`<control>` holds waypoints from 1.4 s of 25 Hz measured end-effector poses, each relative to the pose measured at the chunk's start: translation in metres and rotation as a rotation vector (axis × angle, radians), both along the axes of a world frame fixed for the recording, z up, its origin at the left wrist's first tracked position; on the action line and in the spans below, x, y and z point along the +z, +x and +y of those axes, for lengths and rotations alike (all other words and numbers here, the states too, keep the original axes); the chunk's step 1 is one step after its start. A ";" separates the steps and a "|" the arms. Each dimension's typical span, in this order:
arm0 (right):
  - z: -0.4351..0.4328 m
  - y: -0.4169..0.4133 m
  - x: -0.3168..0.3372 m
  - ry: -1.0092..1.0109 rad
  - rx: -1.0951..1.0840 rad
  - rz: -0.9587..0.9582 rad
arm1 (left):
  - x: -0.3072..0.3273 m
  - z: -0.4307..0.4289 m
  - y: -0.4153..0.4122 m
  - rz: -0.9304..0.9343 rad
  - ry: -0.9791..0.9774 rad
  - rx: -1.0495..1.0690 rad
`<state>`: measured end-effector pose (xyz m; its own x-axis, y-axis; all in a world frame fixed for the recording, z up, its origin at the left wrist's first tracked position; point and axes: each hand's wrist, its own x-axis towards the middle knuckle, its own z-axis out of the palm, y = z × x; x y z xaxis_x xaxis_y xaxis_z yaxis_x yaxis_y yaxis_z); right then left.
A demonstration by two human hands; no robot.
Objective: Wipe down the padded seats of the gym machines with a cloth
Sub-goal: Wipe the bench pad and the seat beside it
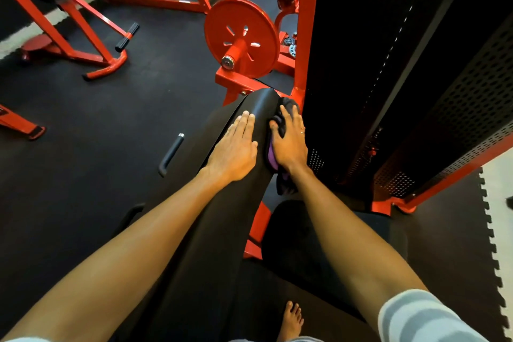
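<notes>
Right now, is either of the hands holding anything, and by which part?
The right hand grips the cloth by its bunched middle, pressing it against the pad; the left hand rests flat on the pad, holding nothing.

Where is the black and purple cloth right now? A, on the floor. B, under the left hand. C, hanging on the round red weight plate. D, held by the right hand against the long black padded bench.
D: the right hand holds the black and purple cloth against the right side of the long black padded bench; the left hand lies flat and bare on it.
</notes>
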<state>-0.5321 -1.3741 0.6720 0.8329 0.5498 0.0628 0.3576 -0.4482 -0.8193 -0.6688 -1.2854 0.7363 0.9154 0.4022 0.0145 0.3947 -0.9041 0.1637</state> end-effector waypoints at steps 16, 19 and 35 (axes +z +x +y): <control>0.026 0.031 0.016 -0.092 -0.224 0.117 | -0.002 -0.001 0.003 -0.047 -0.010 0.018; 0.030 0.009 0.020 -0.102 -0.145 0.033 | -0.001 -0.002 0.002 -0.046 -0.015 0.027; -0.004 -0.052 -0.010 0.142 -0.415 0.538 | -0.002 -0.001 0.002 -0.040 0.009 0.036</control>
